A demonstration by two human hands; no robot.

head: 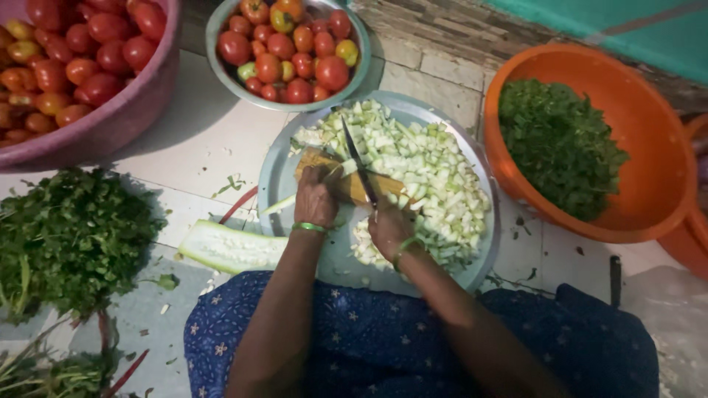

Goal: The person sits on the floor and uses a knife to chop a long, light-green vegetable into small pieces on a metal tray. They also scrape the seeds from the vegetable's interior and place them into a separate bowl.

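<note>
Over the steel tray [280, 177], knife [359, 171] pointing away, right hand [389, 227] gripping it, left hand [316, 197] seemingly pinning gourd [346, 177].

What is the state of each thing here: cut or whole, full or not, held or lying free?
knife: held in right hand, blade over the board
wooden board: on the metal tray, left hand resting on it
gourd pieces: diced, heaped on the tray
gourd half: cut lengthwise, lying free
steel bowl: full of whole tomatoes
orange tub: partly filled with greens
</note>
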